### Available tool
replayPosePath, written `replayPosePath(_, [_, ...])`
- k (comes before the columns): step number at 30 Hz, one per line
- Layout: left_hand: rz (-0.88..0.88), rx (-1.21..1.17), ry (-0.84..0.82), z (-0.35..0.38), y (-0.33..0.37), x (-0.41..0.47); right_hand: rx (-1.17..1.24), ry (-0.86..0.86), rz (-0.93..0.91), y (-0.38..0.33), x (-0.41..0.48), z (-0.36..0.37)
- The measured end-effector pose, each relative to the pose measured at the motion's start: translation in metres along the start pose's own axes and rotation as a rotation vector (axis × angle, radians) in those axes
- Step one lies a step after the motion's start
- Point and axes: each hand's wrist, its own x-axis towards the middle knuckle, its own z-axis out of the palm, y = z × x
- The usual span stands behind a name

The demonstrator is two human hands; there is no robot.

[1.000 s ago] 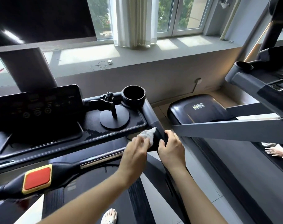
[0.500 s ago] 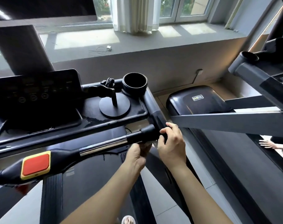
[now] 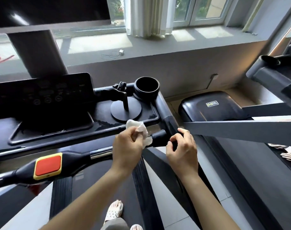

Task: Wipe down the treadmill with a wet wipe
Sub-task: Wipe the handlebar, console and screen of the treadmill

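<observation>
Left hand (image 3: 127, 145): grips crumpled wet wipe (image 3: 139, 131) against treadmill handlebar (image 3: 159, 138). Right hand (image 3: 182, 149): fingers curled round the side rail (image 3: 170, 123).

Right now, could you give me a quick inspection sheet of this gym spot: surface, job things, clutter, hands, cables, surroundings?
Surface: treadmill console tray, black, streaked patches.
Job's things: white wet wipe, bunched against the crossbar end.
Clutter: phone stand on the tray; cup holder, nothing seen inside.
Hands: left hand grips the wipe; right hand curls round the side rail.
Cables: thin wire with white plug on the windowsill.
Surroundings: second treadmill on the right; window, curtain.
</observation>
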Motion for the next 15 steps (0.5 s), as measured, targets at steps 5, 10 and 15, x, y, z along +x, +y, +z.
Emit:
replayPosePath(5, [0.749,0.536,-0.004,0.0,-0.01,0.031,0.001,0.01,-0.002,0.0,0.002,0.001])
replayPosePath(10, [0.755,0.637,-0.47,0.016,-0.04,0.024,0.015,0.008,-0.014,0.001,0.0,0.0])
replayPosePath(15, [0.492,0.497,-0.564,0.023,-0.032,0.047,-0.001,0.019,-0.021,0.001,0.001,0.002])
